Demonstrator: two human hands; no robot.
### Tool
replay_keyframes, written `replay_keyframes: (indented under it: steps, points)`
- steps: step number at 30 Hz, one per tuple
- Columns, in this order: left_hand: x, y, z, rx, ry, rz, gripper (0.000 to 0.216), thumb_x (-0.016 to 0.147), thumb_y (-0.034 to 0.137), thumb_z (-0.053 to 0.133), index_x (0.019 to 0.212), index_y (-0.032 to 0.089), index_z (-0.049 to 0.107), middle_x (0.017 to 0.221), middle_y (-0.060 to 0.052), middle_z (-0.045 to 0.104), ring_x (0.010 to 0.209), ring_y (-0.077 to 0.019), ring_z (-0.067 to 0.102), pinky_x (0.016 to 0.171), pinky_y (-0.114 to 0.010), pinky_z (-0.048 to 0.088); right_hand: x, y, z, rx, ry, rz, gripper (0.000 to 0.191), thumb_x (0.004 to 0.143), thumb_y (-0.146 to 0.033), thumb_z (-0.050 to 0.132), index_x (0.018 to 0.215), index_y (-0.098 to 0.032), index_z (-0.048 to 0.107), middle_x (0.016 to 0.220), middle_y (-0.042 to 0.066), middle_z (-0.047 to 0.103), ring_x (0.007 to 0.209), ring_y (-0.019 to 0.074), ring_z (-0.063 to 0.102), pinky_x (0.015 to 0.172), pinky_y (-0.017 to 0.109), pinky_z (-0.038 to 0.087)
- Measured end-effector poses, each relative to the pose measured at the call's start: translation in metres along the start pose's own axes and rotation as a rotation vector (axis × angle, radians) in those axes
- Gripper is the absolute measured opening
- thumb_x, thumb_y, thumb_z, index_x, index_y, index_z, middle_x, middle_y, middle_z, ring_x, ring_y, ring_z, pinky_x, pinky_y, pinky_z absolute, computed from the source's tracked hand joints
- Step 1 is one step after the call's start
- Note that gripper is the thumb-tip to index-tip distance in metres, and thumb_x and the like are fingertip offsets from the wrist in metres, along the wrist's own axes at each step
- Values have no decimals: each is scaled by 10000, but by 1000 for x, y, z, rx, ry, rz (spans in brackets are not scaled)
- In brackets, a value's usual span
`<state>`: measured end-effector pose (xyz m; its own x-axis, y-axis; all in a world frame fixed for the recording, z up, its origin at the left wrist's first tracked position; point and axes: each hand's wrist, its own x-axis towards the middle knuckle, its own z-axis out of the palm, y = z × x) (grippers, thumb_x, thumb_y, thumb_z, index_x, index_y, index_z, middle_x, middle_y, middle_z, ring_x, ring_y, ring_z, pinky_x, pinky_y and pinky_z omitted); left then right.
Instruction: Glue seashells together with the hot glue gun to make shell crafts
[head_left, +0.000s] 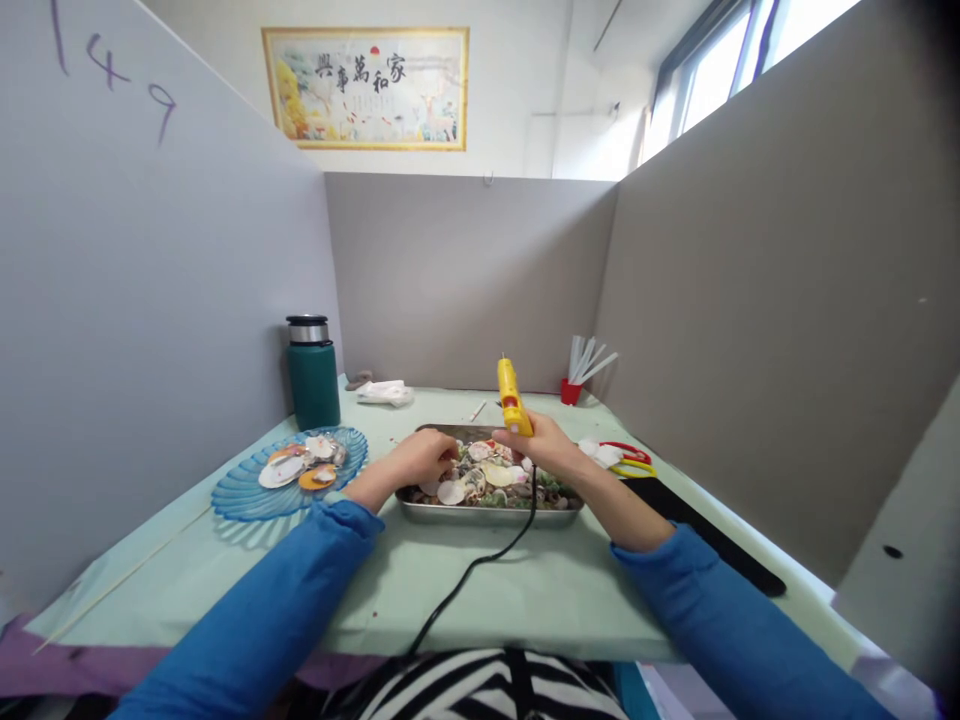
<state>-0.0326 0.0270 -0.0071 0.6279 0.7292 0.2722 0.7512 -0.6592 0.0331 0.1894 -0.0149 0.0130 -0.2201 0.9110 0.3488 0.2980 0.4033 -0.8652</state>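
My right hand (551, 445) is wrapped round a yellow hot glue gun (511, 398), its nozzle tilted up and away from me. The gun is over the right part of a metal tray (487, 515) filled with seashells (496, 472) and bits of green. My left hand (427, 457) reaches into the tray's left side with its fingers bent down among the shells. Its fingertips are hidden, so I cannot make out what they touch or pinch. A black cord (480, 565) runs from the gun across the table toward me.
To the left, a blue glass plate (240, 490) holds several shells, with a green bottle (313, 385) behind it. Glue sticks stand in a red cup (571, 392) at the back right. Scissors (636, 462) and a black mat (705, 535) lie to the right. Grey partitions (472, 280) enclose the table.
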Motion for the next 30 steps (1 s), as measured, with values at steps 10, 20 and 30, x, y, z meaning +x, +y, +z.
replay_keyframes:
  steps: [10,20,30]
  points:
    - [23,19,9,45,-73,88,269,769,208,497,935,212,709,884,-76,664,768,-187,605,687,-250,413,3,14,6,74,-79,-133,343,708,-252,602,1039,-178,552,685,-32,570,581,108,537,594,239,441]
    - [18,20,10,77,1,-30,186,693,188,543,766,205,714,819,-74,677,758,-203,608,654,-261,407,6,15,9,172,94,-200,316,725,-237,565,1027,-141,567,601,-38,540,598,118,515,649,266,426]
    - [12,20,1,-499,65,-218,201,719,283,558,847,172,667,613,4,638,496,-107,540,514,-206,393,2,10,11,179,137,-28,305,695,-323,608,927,-129,565,463,-67,464,413,90,411,435,232,341]
